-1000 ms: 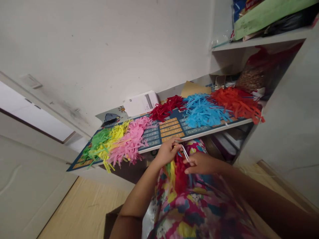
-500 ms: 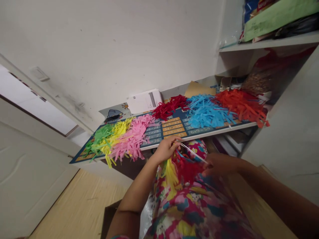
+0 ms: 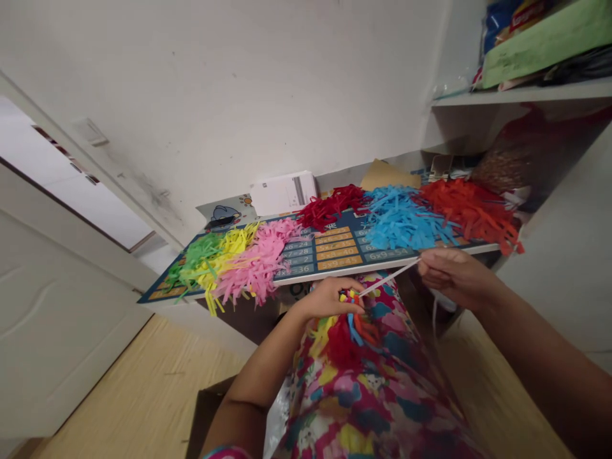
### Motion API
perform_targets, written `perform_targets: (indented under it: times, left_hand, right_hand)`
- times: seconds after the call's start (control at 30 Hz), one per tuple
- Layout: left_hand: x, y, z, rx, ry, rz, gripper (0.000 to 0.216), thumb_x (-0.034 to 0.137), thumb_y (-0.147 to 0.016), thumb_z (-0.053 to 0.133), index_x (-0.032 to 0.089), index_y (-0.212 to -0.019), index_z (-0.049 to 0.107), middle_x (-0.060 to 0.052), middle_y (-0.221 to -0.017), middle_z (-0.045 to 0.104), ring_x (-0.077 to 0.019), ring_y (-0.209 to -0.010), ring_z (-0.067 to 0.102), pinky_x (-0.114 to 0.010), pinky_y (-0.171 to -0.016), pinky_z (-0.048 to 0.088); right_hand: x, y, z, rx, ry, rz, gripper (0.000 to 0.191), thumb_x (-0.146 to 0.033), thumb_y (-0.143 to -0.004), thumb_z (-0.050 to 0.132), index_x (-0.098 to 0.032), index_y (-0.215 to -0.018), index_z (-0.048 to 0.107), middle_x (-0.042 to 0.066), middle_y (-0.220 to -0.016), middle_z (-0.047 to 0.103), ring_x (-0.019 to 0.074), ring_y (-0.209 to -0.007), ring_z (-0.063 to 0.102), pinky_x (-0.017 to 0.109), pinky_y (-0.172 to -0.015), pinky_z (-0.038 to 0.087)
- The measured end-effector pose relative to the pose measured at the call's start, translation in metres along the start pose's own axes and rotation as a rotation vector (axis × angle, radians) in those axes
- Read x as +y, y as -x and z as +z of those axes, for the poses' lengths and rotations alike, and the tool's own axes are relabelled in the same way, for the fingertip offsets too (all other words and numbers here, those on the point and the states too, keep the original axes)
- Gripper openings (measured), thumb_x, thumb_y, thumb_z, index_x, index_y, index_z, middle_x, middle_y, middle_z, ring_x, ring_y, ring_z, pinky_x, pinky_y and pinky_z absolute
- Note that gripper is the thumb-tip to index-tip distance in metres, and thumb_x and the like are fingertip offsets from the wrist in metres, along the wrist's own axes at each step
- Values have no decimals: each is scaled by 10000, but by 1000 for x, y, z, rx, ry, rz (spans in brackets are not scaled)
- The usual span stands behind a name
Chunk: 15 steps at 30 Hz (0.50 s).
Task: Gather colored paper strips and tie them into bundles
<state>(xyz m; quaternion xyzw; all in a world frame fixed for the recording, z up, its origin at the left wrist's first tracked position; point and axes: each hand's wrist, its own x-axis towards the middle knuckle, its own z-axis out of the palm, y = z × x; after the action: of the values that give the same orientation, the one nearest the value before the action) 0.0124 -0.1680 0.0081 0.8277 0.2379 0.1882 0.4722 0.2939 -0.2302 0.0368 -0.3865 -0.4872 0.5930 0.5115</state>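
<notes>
My left hand [image 3: 333, 298] is closed around the gathered top of a multicoloured paper tassel [image 3: 345, 344], whose red, yellow, blue and orange strips hang over my patterned clothing. From that bundle a white string [image 3: 391, 276] runs taut up to the right. My right hand [image 3: 444, 271] pinches the string near the table's front edge, and a loose end dangles below it. On the table lie fringed paper heaps: green [image 3: 198, 255], yellow [image 3: 224, 255], pink [image 3: 261, 258], dark red [image 3: 329, 207], blue [image 3: 404, 217] and orange-red [image 3: 473, 210].
The narrow table bears a multiplication-chart cover [image 3: 337, 245]. White paper [image 3: 283, 194] and a brown envelope [image 3: 388, 175] lean by the wall. A shelf [image 3: 521, 94] with bags stands to the right, a door [image 3: 57, 319] to the left. Below is an open box [image 3: 208, 408].
My right hand has moved up and to the right, drawing the string out longer. My left hand stays on the tassel, slightly lower and turned, with the bundle's top now showing.
</notes>
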Motion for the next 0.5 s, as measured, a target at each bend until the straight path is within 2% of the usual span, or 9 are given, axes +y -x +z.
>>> perform_targets:
  times: [0.23, 0.3, 0.4, 0.47, 0.5]
  left_hand:
    - [1, 4, -4, 185, -45, -31, 397, 484, -751, 793, 152, -955, 718, -76, -948, 733, -198, -875, 665, -291, -827, 494]
    - [2, 6, -3, 174, 81, -38, 406, 508, -778, 766, 149, -956, 701, -81, -925, 735, -198, -856, 683, -296, -809, 508]
    - [2, 7, -1, 106, 275, -32, 487, 529, -807, 741, 168, -1126, 668, -81, -933, 744, -195, -833, 712, -308, -809, 527]
    - [1, 7, 0, 85, 277, -38, 513, 532, -810, 740, 175, -1170, 667, -63, -879, 745, -182, -774, 709, -297, -785, 527]
    - [1, 7, 1, 84, 256, -43, 496, 542, -811, 733, 168, -1133, 689, -54, -829, 740, -174, -738, 699, -285, -760, 523]
  right_hand:
    - [4, 13, -8, 141, 47, -39, 449, -537, -688, 799, -169, -516, 609, -45, -462, 320, 62, -457, 237, 267, -475, 164]
    - [6, 16, -12, 171, 90, -36, 446, -541, -682, 789, -177, -504, 600, -38, -470, 327, 75, -469, 243, 278, -481, 173]
    - [8, 20, -17, 193, 128, -36, 485, -558, -671, 785, -191, -467, 544, -30, -479, 331, 92, -475, 265, 290, -480, 180]
    - [10, 21, -18, 202, 143, -20, 506, -570, -669, 785, -194, -457, 521, -28, -479, 328, 94, -474, 271, 293, -478, 179]
    - [11, 21, -18, 209, 154, -14, 512, -577, -665, 786, -192, -455, 521, -28, -479, 326, 93, -474, 272, 293, -478, 180]
